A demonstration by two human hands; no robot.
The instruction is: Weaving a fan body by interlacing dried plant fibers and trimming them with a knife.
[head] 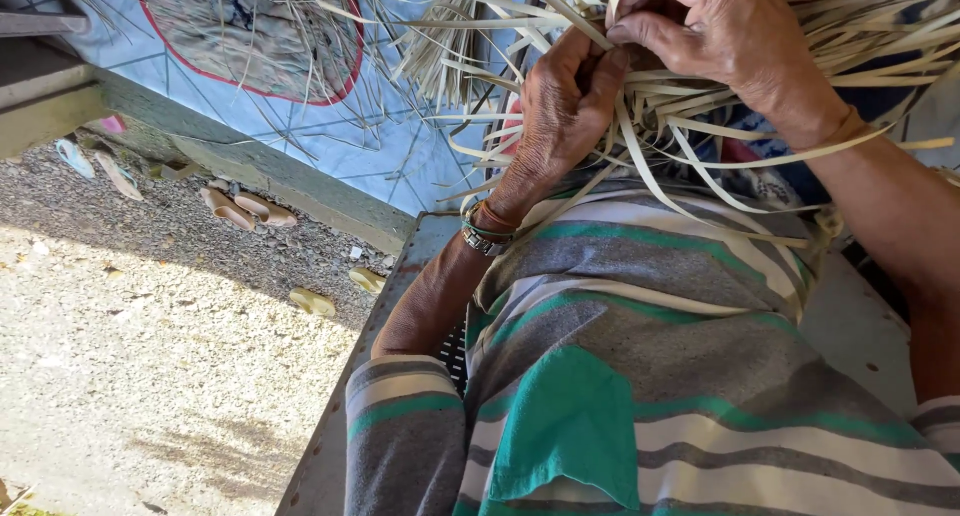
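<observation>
2 hands, left hand [565, 111], right hand [715, 36], pinching pale straw strips [700, 141] between them

The person wears a short-sleeved striped shirt [640, 376] with broad grey bands, narrower white ones and thin green lines, and a solid green patch low on the front. Each sleeve ends above the elbow. On the left wrist sits a metal link bracelet [480, 238] beside thin green and orange bands [492, 221]. A thin tan band [845, 128] circles the right wrist.
</observation>
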